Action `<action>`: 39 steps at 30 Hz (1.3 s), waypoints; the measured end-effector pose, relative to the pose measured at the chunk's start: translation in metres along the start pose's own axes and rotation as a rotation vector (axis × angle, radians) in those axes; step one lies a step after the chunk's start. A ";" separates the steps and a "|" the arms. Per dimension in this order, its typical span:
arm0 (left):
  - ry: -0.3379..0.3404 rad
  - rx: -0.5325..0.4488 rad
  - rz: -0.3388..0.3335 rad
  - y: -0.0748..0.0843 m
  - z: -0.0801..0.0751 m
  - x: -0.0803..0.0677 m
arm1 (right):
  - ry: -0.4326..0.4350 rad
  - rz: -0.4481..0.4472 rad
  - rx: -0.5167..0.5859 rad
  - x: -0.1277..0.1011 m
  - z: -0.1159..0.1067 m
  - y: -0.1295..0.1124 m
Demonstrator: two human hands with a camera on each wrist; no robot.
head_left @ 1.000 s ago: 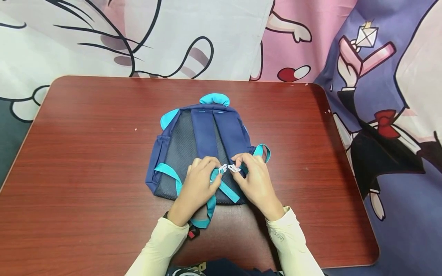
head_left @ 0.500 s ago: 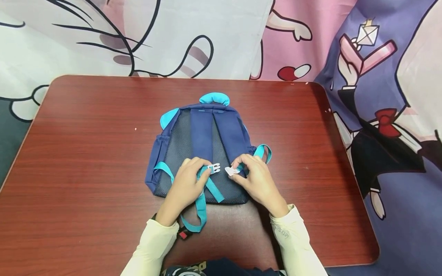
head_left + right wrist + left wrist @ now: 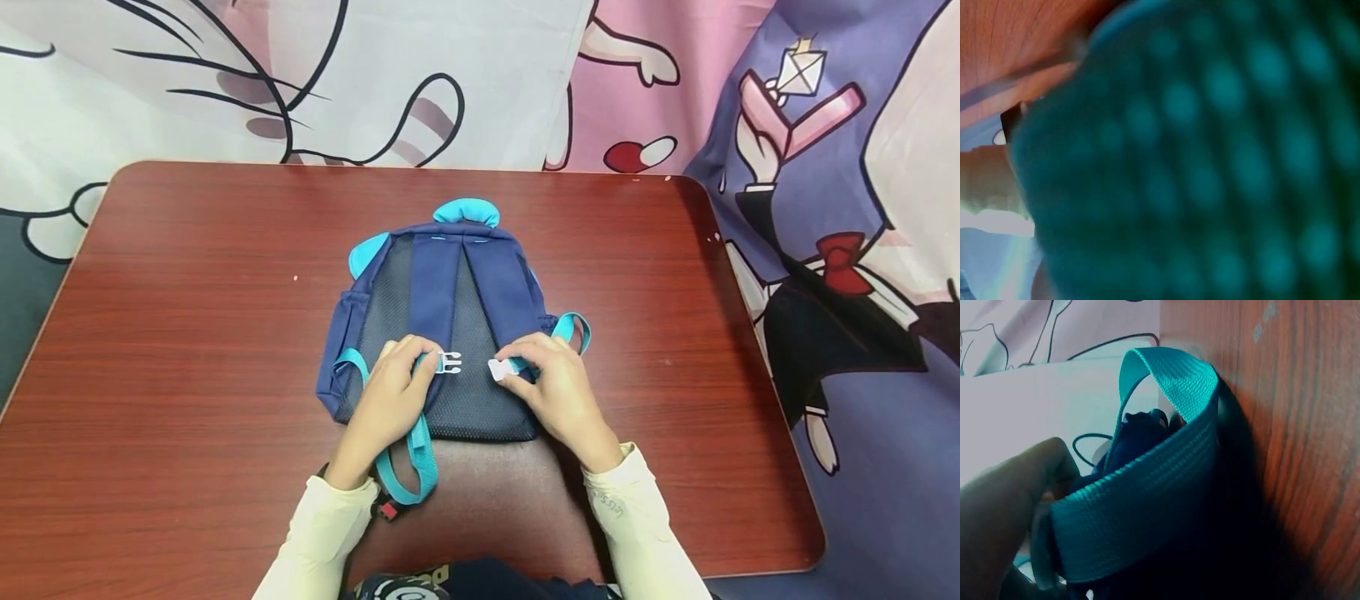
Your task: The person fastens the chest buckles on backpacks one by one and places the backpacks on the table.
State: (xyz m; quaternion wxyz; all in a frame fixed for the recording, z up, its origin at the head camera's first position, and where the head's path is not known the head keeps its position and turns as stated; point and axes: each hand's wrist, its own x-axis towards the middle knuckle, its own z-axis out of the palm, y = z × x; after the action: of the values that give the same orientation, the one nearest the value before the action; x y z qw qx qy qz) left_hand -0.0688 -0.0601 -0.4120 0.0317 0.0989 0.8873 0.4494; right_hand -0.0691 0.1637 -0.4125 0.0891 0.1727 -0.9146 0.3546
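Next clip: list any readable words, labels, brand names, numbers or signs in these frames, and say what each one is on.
Right sleeve: small grey lettering near the cuff, too small and tilted to read.
Dark garment at the bottom edge of the head view: part of a yellow and white print, cut off by the frame, unreadable.
Backpack, white buckle halves and, table, cartoon cloth: no text visible.
Wrist views: no text.

One navy backpack (image 3: pixel 442 325), two white buckle halves (image 3: pixel 447 362), two padded shoulder straps (image 3: pixel 433 287), two hands (image 3: pixel 386 406) and one red-brown table (image 3: pixel 187 333) are counted
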 end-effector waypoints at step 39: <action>-0.013 0.003 0.008 0.008 0.015 -0.001 | 0.141 -0.044 -0.098 -0.002 0.021 -0.015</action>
State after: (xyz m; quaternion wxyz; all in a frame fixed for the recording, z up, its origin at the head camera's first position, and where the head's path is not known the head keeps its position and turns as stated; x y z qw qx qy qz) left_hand -0.0642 -0.0437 -0.4146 0.0354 0.1055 0.8873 0.4476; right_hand -0.0620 0.1395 -0.4191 0.1695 0.1628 -0.9183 0.3186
